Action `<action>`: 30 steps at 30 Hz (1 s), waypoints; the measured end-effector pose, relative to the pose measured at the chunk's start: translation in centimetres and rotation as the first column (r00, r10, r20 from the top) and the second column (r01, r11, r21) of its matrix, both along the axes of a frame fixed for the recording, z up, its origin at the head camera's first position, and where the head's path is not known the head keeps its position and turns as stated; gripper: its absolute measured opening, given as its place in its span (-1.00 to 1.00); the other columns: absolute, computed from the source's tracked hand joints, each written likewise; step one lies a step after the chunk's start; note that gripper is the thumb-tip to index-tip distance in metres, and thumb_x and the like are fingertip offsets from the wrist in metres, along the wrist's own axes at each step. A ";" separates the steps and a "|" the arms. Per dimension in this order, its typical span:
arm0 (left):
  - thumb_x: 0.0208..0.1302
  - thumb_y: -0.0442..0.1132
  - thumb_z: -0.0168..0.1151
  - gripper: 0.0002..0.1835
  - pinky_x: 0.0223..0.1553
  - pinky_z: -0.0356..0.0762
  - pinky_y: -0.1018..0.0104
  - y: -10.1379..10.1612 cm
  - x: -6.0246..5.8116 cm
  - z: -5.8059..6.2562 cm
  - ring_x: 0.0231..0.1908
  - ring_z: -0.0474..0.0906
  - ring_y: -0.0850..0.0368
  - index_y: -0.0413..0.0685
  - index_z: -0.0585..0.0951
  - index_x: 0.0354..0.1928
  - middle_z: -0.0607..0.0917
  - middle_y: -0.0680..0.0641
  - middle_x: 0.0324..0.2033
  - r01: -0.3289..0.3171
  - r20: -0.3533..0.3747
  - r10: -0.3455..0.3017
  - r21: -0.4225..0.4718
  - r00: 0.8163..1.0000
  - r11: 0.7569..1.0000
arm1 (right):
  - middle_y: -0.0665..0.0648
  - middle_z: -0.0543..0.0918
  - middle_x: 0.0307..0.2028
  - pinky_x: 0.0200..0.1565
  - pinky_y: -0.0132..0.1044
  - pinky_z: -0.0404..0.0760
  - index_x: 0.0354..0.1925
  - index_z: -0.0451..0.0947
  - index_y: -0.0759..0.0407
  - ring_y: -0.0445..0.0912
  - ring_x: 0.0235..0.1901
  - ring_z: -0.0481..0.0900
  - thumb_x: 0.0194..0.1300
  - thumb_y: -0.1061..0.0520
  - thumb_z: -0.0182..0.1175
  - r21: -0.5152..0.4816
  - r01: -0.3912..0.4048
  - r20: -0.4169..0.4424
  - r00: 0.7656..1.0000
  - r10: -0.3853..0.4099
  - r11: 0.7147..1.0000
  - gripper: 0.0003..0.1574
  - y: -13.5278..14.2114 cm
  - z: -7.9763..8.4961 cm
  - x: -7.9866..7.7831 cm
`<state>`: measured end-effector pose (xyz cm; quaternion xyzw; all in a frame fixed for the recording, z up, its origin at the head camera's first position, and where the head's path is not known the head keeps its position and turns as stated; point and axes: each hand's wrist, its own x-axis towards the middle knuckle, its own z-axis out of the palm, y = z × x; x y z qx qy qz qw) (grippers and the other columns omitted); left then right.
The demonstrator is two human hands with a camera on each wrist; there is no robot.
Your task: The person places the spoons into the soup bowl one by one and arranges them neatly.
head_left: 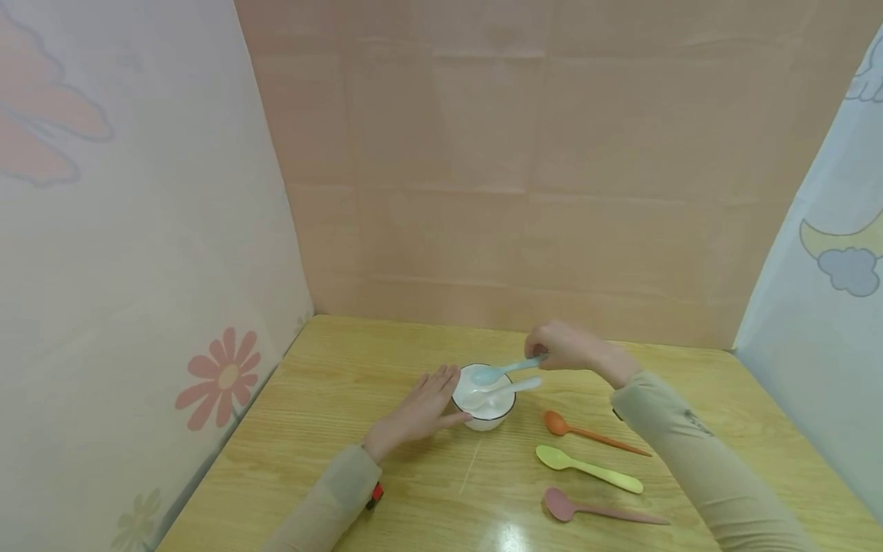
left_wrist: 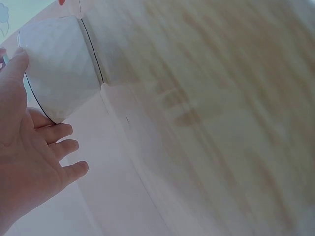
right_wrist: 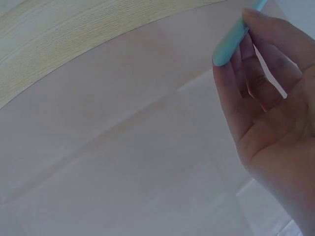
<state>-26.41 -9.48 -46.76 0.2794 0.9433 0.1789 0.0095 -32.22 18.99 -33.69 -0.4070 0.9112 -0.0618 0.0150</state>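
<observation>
A white bowl [head_left: 485, 424] with a dark rim stands on the table, a white spoon [head_left: 513, 389] leaning in it with its handle out over the right side. My left hand [head_left: 424, 405] rests against the bowl's left side, fingers extended and thumb near the front rim; the left wrist view shows thumb and index finger touching the bowl [left_wrist: 61, 69]. Between thumb and fingers, my right hand [head_left: 566, 345] pinches the handle end of a light blue spoon [head_left: 510, 369]. That spoon's head is over the bowl; whether it touches the inside I cannot tell.
Right of the bowl lie an orange spoon [head_left: 555, 423], a yellow-green spoon [head_left: 555, 458] and a pink spoon [head_left: 560, 505], handles pointing right. The wooden table [head_left: 290, 460] meets a tan backdrop [head_left: 483, 230] behind and printed side panels [head_left: 138, 268].
</observation>
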 end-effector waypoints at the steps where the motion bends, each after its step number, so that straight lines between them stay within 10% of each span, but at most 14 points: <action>1: 0.39 0.34 -0.02 -0.02 0.53 -0.01 -0.18 0.0 0.0 0.0 0.57 -0.07 -0.16 -0.20 0.00 0.56 0.06 -0.23 0.56 0.000 0.000 0.000 0.000 1.000 1.000 | -0.03 0.69 -0.43 -0.35 -0.34 0.55 -0.39 0.68 0.10 -0.25 -0.42 0.55 -0.01 0.37 0.35 0.002 -0.003 0.000 1.000 0.003 1.000 -0.80 -0.1 0.0 0.0; 30: 0.39 0.33 0.00 -0.03 0.52 0.01 -0.19 -0.1 0.1 0.0 0.57 -0.06 -0.16 -0.22 0.02 0.55 0.08 -0.23 0.55 0.002 -0.004 -0.002 0.016 1.000 1.000 | -0.02 0.70 -0.36 -0.33 -0.34 0.59 -0.41 0.67 0.08 -0.22 -0.36 0.57 0.01 0.35 0.39 0.092 0.019 0.038 0.999 -0.023 0.996 -0.80 -2.6 -0.9 0.0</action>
